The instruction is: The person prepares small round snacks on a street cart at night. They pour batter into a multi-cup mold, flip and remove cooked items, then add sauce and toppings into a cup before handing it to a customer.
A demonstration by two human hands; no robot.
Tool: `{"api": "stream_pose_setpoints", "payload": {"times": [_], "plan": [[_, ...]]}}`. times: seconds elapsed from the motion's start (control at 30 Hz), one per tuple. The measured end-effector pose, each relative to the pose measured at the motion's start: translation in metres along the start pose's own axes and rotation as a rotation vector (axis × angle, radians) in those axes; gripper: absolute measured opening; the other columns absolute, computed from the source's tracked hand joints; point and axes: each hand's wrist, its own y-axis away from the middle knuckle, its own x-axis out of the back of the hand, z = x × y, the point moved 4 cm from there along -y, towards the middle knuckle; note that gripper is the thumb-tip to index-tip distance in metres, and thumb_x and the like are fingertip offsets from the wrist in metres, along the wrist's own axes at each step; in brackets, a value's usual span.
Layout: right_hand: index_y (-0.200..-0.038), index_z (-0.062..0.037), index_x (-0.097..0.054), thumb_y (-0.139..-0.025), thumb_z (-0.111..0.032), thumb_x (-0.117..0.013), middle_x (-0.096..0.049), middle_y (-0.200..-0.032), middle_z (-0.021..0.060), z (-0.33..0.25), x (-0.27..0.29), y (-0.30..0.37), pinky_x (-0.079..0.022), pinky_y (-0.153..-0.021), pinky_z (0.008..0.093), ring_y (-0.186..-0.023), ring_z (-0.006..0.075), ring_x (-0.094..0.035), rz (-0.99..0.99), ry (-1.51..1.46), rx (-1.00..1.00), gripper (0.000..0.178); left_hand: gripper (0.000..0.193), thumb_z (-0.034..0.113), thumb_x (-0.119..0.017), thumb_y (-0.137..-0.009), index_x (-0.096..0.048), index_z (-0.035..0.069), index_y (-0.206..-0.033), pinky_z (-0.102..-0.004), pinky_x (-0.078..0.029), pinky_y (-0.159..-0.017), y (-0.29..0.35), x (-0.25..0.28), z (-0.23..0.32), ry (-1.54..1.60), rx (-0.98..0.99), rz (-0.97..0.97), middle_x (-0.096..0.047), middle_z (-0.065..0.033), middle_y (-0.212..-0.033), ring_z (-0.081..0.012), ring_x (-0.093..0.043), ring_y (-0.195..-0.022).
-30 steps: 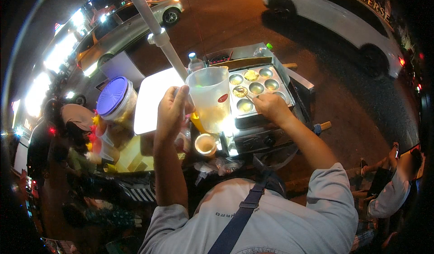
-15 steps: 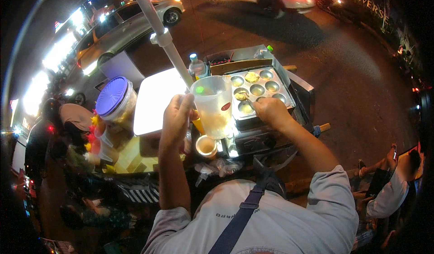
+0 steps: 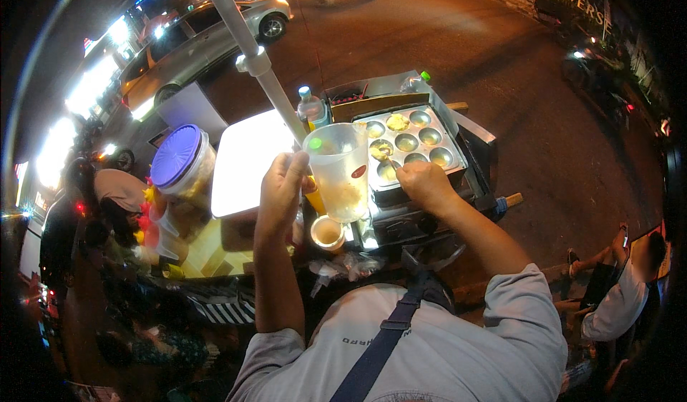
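Observation:
My left hand (image 3: 283, 182) is closed at the handle side of a translucent plastic pitcher (image 3: 336, 177), which stays upright with pale batter smeared inside its lower half. My right hand (image 3: 424, 183) grips a small metal spoon (image 3: 391, 163), its tip over the near left wells of a metal pan (image 3: 452, 146) with several round hollows. Yellowish filling lies in the well at the spoon and in another well, at the far side (image 3: 398, 121). Fingers hide most of the spoon's handle.
An open cup (image 3: 327, 232) stands below the pitcher. To its left are a glaring white panel (image 3: 247, 162) and a purple-lidded tub (image 3: 177, 157). A clear bottle (image 3: 311, 107) stands behind the pitcher, near a slanting white pole (image 3: 275, 91). People and vehicles surround the cart.
My right hand has shifted slightly left and down with the spoon. The pitcher has hardly moved in my left hand. On the road, one car has gone and another vehicle passes.

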Motion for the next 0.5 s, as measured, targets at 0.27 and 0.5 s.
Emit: {"api": "stream_pose_setpoints", "payload": {"times": [0.27,0.5], "plan": [[-0.078,-0.0080,-0.063,-0.080,-0.009,-0.064,-0.063,-0.072,0.0087,0.017,0.005,-0.008,-0.056,-0.060,0.0403,-0.071,0.0274,-0.069,0.016,0.100,-0.103,0.002,0.051,0.051,-0.057,-0.104,-0.062,0.001,-0.106,-0.0313,-0.051,-0.074,0.002,0.002,0.003,-0.014,-0.022,-0.013,-0.060,-0.0066,-0.080,-0.0156,-0.061,-0.075],[-0.078,-0.0075,-0.060,-0.080,-0.008,-0.064,-0.062,-0.072,0.0086,0.002,0.002,-0.002,-0.055,-0.059,0.0400,-0.071,0.0283,-0.068,-0.008,0.066,-0.024,0.005,0.053,0.053,-0.058,-0.103,-0.061,0.000,-0.106,-0.0310,-0.051,-0.073,0.005,0.000,0.000,-0.007,0.005,-0.005,-0.060,-0.0071,-0.082,-0.0164,-0.061,-0.076]]}}
